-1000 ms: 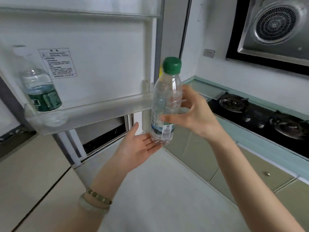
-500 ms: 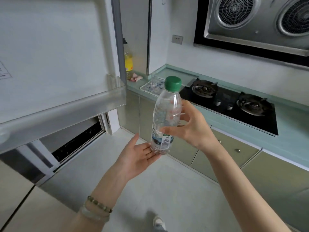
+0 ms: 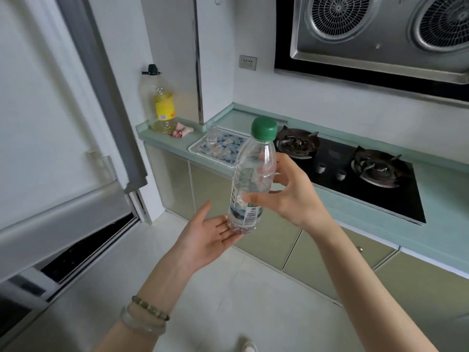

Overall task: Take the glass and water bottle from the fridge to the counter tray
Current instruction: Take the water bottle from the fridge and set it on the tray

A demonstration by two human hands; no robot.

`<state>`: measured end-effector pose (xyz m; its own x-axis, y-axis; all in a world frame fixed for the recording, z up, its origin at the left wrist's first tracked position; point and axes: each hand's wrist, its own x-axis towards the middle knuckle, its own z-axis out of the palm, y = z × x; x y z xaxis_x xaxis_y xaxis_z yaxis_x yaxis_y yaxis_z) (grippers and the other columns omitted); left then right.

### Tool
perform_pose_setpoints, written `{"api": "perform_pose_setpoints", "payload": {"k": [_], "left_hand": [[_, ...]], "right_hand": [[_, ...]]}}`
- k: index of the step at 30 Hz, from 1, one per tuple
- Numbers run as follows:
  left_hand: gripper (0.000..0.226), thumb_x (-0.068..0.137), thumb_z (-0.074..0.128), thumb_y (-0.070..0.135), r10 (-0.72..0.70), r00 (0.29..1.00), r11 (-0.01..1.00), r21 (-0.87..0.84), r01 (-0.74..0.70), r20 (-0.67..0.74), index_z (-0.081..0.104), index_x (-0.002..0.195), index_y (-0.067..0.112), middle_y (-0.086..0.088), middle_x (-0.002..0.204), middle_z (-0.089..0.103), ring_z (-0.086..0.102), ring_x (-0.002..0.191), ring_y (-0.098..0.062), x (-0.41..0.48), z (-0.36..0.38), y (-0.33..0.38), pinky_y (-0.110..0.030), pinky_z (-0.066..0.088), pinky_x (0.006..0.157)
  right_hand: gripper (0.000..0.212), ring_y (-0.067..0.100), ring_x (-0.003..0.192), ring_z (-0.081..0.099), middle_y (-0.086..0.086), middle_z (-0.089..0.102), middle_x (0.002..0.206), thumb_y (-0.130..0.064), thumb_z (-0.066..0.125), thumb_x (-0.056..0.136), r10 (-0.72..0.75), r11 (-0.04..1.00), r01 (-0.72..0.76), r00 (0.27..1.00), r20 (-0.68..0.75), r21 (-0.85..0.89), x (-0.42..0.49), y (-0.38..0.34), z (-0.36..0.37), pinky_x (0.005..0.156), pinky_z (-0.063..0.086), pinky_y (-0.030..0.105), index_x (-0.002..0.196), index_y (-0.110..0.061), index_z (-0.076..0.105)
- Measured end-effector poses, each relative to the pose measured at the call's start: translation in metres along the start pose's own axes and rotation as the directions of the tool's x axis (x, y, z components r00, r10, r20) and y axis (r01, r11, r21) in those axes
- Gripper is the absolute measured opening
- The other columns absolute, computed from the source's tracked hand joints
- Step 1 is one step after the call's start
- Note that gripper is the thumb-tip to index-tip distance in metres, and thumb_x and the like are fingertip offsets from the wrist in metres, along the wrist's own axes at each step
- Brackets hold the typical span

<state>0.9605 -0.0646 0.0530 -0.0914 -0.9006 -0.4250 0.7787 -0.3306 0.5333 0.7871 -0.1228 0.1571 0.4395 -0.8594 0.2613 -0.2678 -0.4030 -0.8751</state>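
Note:
My right hand grips a clear water bottle with a green cap, held upright in front of the counter. My left hand is open, palm up, its fingertips touching the bottle's base. On the pale green counter lies a patterned tray, and a clear glass stands upright on its far left part. The bottle hides the tray's right end.
The open fridge door fills the left side. A yellow oil bottle and a small pink object sit at the counter's left end. A black gas hob lies right of the tray, with a range hood above.
The view has swung right, away from the fridge door toward the counter; the tray and glass now show fully. Both hands keep the same hold around the bottle.

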Motion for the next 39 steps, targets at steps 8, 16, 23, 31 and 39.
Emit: {"api": "perform_pose_setpoints", "payload": {"k": [8, 16, 23, 31, 39], "left_hand": [[0.071, 0.099, 0.036, 0.053, 0.028, 0.999, 0.999, -0.033, -0.029, -0.020, 0.050, 0.128, -0.010, -0.028, 0.127, 0.061, 0.054, 0.126, -0.038, 0.104, 0.034, 0.032, -0.043, 0.047, 0.097], [0.070, 0.099, 0.038, 0.052, -0.001, 0.998, 0.999, -0.048, -0.002, -0.064, 0.050, 0.128, -0.010, -0.027, 0.126, 0.062, 0.056, 0.124, -0.036, 0.188, 0.045, 0.060, -0.045, 0.043, 0.105], [0.070, 0.097, 0.043, 0.051, -0.055, 0.997, 0.997, -0.056, 0.052, -0.051, 0.049, 0.130, -0.011, -0.028, 0.129, 0.059, 0.054, 0.127, -0.037, 0.269, 0.046, 0.092, -0.047, 0.038, 0.111], [0.070, 0.097, 0.041, 0.053, -0.069, 0.997, 0.997, -0.045, 0.068, -0.022, 0.049, 0.130, -0.007, -0.026, 0.125, 0.063, 0.061, 0.119, -0.035, 0.368, 0.029, 0.176, -0.043, 0.050, 0.092], [0.062, 0.104, 0.034, 0.042, -0.086, 0.990, 0.996, -0.035, 0.082, -0.113, 0.040, 0.136, -0.011, -0.030, 0.137, 0.053, 0.051, 0.128, -0.037, 0.442, 0.010, 0.247, -0.040, 0.045, 0.103]], "right_hand": [[0.073, -0.001, 0.098, 0.059, -0.016, 0.063, 0.109, -0.028, 0.090, 0.059, -0.037, 0.999, 0.037, 0.999, 0.033, -0.002, 0.096, 0.048, -0.039, 0.077, 0.047, 0.009, 0.122, -0.023, 0.053], [0.075, -0.003, 0.098, 0.058, -0.014, 0.063, 0.113, -0.026, 0.090, 0.060, -0.006, 1.000, 0.006, 0.999, 0.034, 0.010, 0.166, 0.093, -0.056, 0.080, 0.046, 0.010, 0.125, -0.022, 0.052], [0.075, -0.001, 0.102, 0.058, -0.016, 0.062, 0.113, -0.031, 0.089, 0.059, 0.040, 0.999, -0.039, 0.999, 0.020, -0.027, 0.238, 0.135, -0.057, 0.086, 0.049, 0.021, 0.124, -0.024, 0.051], [0.076, -0.006, 0.101, 0.058, -0.022, 0.060, 0.111, -0.029, 0.089, 0.060, 0.049, 0.998, -0.049, 0.999, -0.001, -0.047, 0.353, 0.172, -0.033, 0.083, 0.053, 0.019, 0.124, -0.026, 0.048], [0.077, -0.006, 0.105, 0.057, -0.024, 0.058, 0.108, -0.027, 0.088, 0.060, 0.109, 0.994, -0.108, 0.994, 0.029, -0.022, 0.455, 0.203, 0.001, 0.083, 0.056, 0.024, 0.125, -0.026, 0.046]]}}
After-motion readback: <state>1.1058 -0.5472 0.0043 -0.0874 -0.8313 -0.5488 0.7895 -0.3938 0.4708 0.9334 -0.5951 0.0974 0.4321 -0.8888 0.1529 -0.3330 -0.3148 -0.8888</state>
